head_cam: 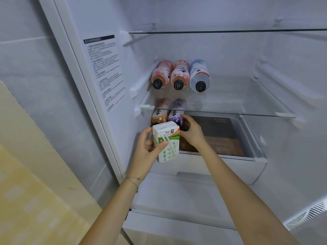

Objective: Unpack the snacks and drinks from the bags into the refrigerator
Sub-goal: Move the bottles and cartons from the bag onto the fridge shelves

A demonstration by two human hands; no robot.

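Left hand (147,147) grips the small white-and-green cardboard drink carton (167,144): thumb lies across the front over the taped straw, fingers wrap behind. The carton is upright, in front of and just below the front edge of the lower glass shelf (221,113).

Right hand (190,129) reaches under that shelf, fingers curled round the cap end of the purple-labelled plastic bottle (175,117). It lies on its side beside the orange-labelled plastic bottle (159,117).

On top of the shelf lie two pink-labelled bottles (161,75) and a white bottle with blue-and-red label (200,76).

Risks (judgement):
- Bottles lying sideways under the shelf can roll forward if the right hand lets go before they settle.
- The carton sits close to them, so a nudge could dislodge the purple one.
- A harder squeeze could dent the carton.
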